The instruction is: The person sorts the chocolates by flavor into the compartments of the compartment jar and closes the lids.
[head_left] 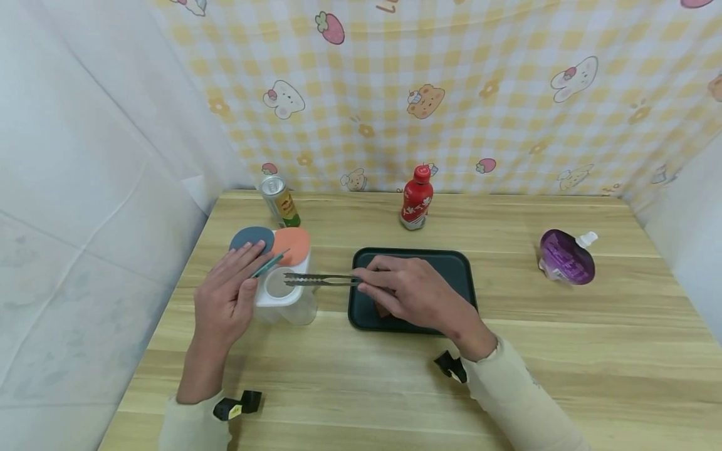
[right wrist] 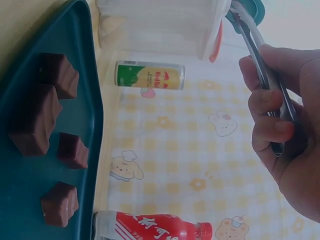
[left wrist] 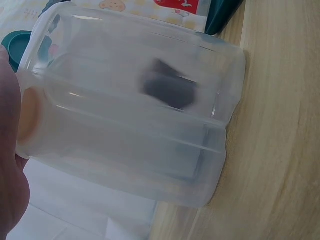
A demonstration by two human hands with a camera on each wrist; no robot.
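My left hand (head_left: pixel 225 300) rests on a clear storage container (head_left: pixel 299 313), its fingers laid out over the blue lid (head_left: pixel 248 238). Beside them a teal lid (head_left: pixel 271 263) stands raised from a round opening (head_left: pixel 277 285). Metal tongs (head_left: pixel 324 280) are gripped in my right hand (head_left: pixel 414 294), their toothed tips over that opening with nothing seen between them. Inside the container, the left wrist view shows a blurred dark piece (left wrist: pixel 170 87). Several brown chocolate-like chunks (right wrist: pixel 35 120) lie on the dark green tray (right wrist: pixel 92 125) under my right hand, mostly hidden in the head view.
An orange lid (head_left: pixel 293 245) closes another compartment. Behind the container stands a drink can (head_left: pixel 282 203); a red bottle (head_left: pixel 417 200) is behind the tray. At the right lies a purple spouted pouch (head_left: pixel 566 257). A patterned curtain (head_left: pixel 361 94) hangs along the table's back edge.
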